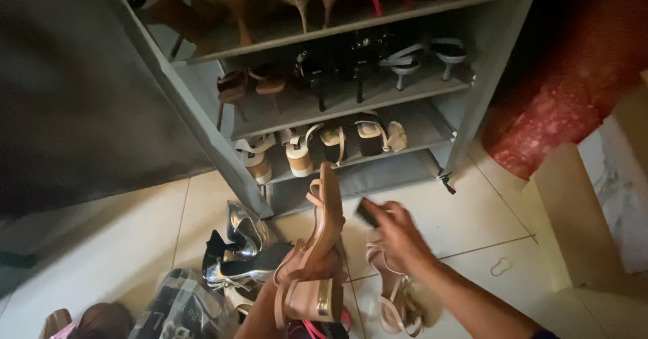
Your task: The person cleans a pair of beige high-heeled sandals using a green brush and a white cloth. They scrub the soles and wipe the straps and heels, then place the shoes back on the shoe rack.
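The tan block-heel sandal (317, 258) stands toe-up at centre frame, heel at 6 o'clock, gripped about its strap section by the left hand (317, 266), fingers closed on it. At 3 o'clock of the sandal, the right hand (398, 234) is clamped on a small dark brush (368, 212) (blurred, held close beside the sole). A matching sandal (395, 298) lies on the tiled floor (472, 211) beneath. Silver heels (239, 241) lie at 9 o'clock; the grey shoe rack (337, 102) stands at 12 o'clock
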